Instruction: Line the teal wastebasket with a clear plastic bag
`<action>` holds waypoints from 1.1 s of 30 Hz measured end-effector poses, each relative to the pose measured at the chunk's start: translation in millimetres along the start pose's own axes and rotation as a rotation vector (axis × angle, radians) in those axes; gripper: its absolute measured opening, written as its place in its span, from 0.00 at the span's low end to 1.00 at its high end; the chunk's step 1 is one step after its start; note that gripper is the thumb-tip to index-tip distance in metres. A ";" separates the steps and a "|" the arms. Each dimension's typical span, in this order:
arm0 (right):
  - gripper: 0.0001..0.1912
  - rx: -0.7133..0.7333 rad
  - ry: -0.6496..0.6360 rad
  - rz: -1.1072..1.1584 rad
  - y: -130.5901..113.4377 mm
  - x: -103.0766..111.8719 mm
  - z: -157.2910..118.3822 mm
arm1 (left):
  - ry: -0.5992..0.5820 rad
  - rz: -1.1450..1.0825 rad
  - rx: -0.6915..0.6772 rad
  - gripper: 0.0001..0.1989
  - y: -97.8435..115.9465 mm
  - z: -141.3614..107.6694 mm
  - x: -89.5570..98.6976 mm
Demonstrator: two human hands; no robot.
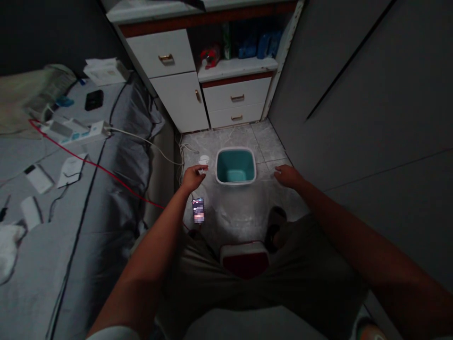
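A teal bin (236, 166) with a pale rim stands upright on the tiled floor, and nothing shows inside it. To its left hovers my left hand (194, 177), thumb and fingers apart and holding nothing I can see. My right hand (287, 176) is off to the bin's right, its fingers loosely bent and partly seen, with no object visible in them. Neither hand touches the bin. Below my left hand, a phone (198, 210) with a lit screen lies on the floor. A small white round item (204, 160) is close to the left fingertips.
A dark red box-like object with a white rim (245, 263) sits between my legs. White cabinets (177, 99) line the back, a grey panel (371, 104) the right. On the left, a bed (116, 198) carries a power strip (87, 134), chargers and a red cable (102, 168).
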State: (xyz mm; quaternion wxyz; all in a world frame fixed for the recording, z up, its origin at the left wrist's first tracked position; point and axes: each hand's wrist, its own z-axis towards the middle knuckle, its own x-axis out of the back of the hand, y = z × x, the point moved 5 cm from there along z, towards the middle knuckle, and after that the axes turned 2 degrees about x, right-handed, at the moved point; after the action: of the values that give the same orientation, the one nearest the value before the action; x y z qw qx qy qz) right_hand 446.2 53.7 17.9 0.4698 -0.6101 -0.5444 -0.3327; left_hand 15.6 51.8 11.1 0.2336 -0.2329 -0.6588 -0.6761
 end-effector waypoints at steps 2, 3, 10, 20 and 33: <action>0.24 0.009 -0.101 -0.037 -4.4 -4.6 -1.1 | 0.009 0.044 0.007 0.23 -2.0 3.0 1.3; 0.23 0.015 -0.151 -0.054 -6.4 -7.2 -1.7 | 0.019 0.066 0.015 0.23 -3.4 4.7 2.5; 0.22 -0.002 -0.248 -0.136 -7.6 -14.9 -1.3 | 0.062 0.157 0.080 0.26 -18.7 11.8 5.6; 0.24 -0.132 -0.101 -0.109 0.5 1.0 1.3 | -0.068 0.280 0.176 0.20 -52.7 10.6 -6.1; 0.22 -0.126 -0.089 -0.158 -9.2 7.8 -2.2 | 0.240 0.336 0.069 0.14 -11.1 8.8 20.9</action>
State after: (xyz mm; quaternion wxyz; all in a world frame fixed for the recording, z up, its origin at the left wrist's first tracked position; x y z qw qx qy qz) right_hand 438.9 54.0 27.8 0.3780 -0.6079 -0.5891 -0.3749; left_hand -7.7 60.6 15.6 0.4278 -0.2493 -0.6009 -0.6276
